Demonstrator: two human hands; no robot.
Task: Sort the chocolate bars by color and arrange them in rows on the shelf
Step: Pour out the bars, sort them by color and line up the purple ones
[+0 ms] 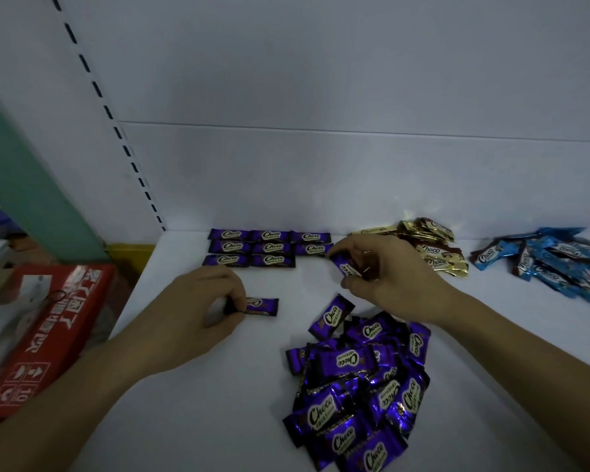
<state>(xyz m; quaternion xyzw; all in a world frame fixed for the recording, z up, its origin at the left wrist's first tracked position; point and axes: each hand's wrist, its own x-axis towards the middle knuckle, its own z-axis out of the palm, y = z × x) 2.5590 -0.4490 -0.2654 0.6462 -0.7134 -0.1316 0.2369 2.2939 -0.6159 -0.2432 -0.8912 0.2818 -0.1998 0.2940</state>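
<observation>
Purple rows (268, 248) sit at the back left of the shelf (218, 420), bars lying left to right; the front row has a gap at its right end; the right hand (385, 270) pinches a tilted bar (345, 267) just right of that gap, so it is nearer; the left hand (198, 308) pinches a second bar (263, 306) lying flat in front of the rows; the tilted bar probably needs turning level first.

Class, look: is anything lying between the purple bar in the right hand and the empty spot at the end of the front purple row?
Nothing visible does. The right hand holds its purple bar just right of that spot, and only bare shelf lies between.
</observation>
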